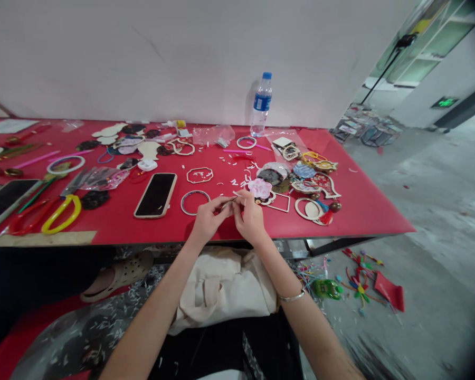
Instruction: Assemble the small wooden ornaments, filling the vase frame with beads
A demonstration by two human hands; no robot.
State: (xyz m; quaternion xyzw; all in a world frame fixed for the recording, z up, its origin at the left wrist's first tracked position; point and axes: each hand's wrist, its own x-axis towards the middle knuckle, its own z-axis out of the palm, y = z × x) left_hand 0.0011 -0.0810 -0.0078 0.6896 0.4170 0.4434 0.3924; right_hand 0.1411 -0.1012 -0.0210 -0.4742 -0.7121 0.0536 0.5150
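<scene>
Head view — left hand [208, 220] and right hand [250, 219] found clenched on a thin sliver [228, 203], kind unclear, above the red table [162, 229]. Pink paper flower [260, 188] noted just beside — pale hoop [195, 202] near left hand.

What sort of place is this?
It looks like a craft workshop in a bare concrete building, maybe a garage: a long red-topped table with thin wooden cut-out frames, a grey concrete floor, and a green lit exit sign.
</scene>
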